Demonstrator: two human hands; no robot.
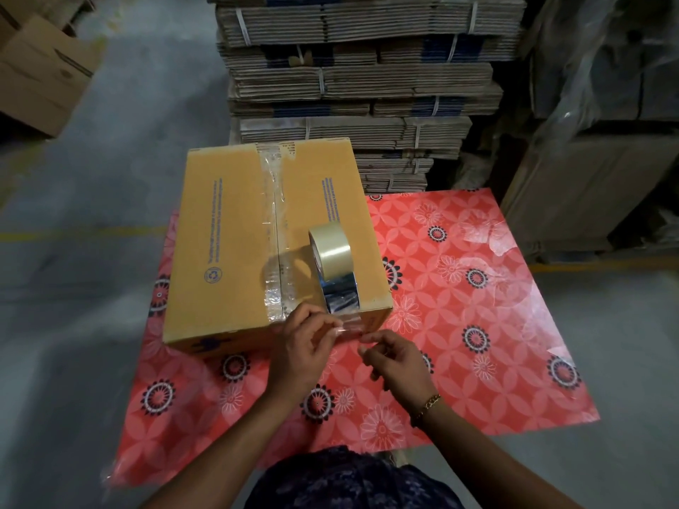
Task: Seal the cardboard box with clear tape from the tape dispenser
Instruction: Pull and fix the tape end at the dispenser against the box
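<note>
A closed brown cardboard box lies on a red flowered mat. Clear tape runs along its centre seam. A roll of clear tape stands on edge on the box top, near the right front corner. A loose strip of tape leads from the roll down over the front edge. My left hand pinches that strip at the box's front edge. My right hand pinches the strip's free end just to the right, fingers closed.
Tall stacks of bundled flat cardboard stand right behind the box. Assembled boxes sit at the far left on the grey floor. Plastic-wrapped cartons stand at the right. A scrap of clear film lies on the mat.
</note>
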